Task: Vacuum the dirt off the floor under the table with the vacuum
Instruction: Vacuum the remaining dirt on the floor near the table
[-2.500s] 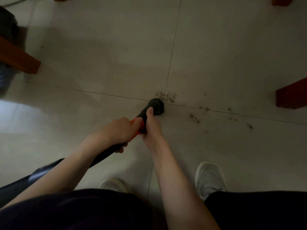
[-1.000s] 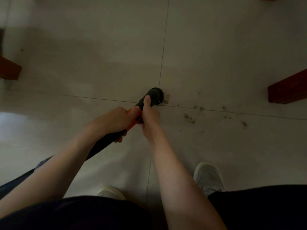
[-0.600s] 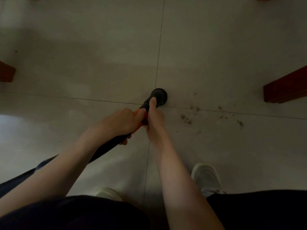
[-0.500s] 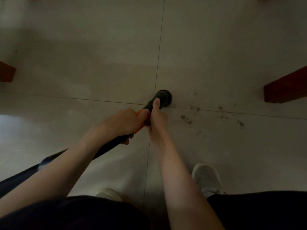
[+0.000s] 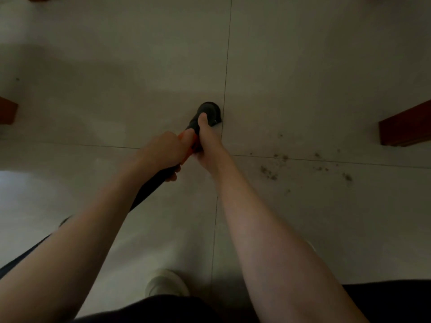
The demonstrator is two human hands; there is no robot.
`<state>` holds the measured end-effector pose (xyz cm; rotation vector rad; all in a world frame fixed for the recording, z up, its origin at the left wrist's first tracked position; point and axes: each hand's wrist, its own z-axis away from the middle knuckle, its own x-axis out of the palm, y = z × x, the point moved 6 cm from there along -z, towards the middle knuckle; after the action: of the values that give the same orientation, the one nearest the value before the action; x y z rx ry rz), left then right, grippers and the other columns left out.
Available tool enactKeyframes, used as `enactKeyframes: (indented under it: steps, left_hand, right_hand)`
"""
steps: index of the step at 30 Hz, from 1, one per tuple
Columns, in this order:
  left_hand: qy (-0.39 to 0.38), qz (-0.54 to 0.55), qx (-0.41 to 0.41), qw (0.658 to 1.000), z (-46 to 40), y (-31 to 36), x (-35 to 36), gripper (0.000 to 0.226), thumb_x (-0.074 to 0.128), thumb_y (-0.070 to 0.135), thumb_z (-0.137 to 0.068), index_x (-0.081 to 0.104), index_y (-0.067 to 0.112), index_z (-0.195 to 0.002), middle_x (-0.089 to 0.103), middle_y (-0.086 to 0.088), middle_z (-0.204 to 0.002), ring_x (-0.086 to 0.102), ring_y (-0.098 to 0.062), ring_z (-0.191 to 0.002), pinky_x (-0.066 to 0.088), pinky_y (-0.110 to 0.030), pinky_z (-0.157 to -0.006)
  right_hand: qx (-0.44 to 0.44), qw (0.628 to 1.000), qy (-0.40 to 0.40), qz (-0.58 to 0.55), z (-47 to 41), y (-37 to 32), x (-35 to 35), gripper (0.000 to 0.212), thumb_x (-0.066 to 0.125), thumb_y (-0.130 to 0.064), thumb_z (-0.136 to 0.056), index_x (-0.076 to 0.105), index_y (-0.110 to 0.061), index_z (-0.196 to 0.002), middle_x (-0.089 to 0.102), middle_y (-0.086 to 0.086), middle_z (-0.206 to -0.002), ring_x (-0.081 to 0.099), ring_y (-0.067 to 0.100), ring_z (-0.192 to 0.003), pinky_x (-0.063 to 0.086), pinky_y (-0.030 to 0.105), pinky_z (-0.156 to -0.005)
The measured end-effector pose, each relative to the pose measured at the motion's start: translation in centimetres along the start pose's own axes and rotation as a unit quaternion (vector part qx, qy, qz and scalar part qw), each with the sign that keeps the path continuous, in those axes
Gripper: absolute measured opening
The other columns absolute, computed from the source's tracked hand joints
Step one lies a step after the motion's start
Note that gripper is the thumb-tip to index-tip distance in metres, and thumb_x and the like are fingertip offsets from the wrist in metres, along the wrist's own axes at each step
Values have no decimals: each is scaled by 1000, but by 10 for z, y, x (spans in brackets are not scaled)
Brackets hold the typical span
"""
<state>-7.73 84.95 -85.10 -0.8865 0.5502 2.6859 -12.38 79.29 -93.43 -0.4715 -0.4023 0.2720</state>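
Both hands hold the black vacuum wand (image 5: 158,180): the left hand (image 5: 161,155) curls round its shaft, the right hand (image 5: 206,148) clasps it just ahead, thumb laid along it. The round nozzle (image 5: 208,113) seems to touch the tiled floor (image 5: 314,66), beside a grout line. Dirt (image 5: 268,171) lies scattered well right, near 1 wooden table leg (image 5: 405,129).

Pale grey-beige tiled floor (image 5: 303,66), crossed by thin dark grout lines; dark brown-grey dirt (image 5: 269,172) in scattered specks; black vacuum (image 5: 207,113) with an orange section; reddish-brown wooden table leg (image 5: 405,127); off-white shoe (image 5: 166,284); black clothing (image 5: 163,311).
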Motion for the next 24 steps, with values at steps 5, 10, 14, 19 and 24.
enactKeyframes:
  steps: [5, 10, 14, 19, 24]
  left_hand:
    - [-22, -15, 39, 999, -13, 26, 1, 56, 27, 51, -98, 49, 4, -77, 59, -14, -66, 56, -25, -47, 48, -27, -51]
    - [-55, -47, 65, 995, -8, 29, 16, 57, 26, 51, -97, 52, 3, -82, 59, -13, -66, 56, -24, -46, 47, -26, -49]
    - [-95, -53, 84, 990, 2, 10, 36, 57, 26, 51, -96, 55, 2, -100, 60, -14, -66, 58, -25, -45, 49, -28, -50]
    - [-118, -88, 102, 984, 21, -3, 42, 55, 25, 51, -97, 55, 5, -100, 60, -13, -67, 57, -23, -44, 49, -26, -48]
    - [-134, -129, 97, 978, 33, -18, 41, 55, 27, 54, -95, 55, 6, -98, 60, -11, -68, 57, -22, -46, 46, -23, -49]
  right_hand:
    - [-21, 997, 43, -60, -5, -23, -18, 60, 44, -53, -94, 47, -6, -132, 61, 15, -123, 62, 29, -107, 54, 36, -77]
    - [-34, 995, 80, -54, 9, -15, -41, 60, 41, -51, -97, 52, 2, -123, 63, 19, -117, 62, 30, -106, 51, 40, -88]
    - [-11, 993, 111, -30, 30, 10, -53, 56, 41, -51, -97, 53, 1, -115, 63, 16, -111, 63, 29, -102, 50, 45, -96]
    - [11, 988, 118, -99, 55, 29, -53, 58, 40, -46, -99, 42, 0, -135, 58, 13, -114, 59, 23, -89, 50, 34, -79]
    - [22, 981, 94, -165, 69, 50, -48, 55, 39, -41, -100, 39, -2, -138, 54, 16, -128, 57, 25, -100, 48, 34, -80]
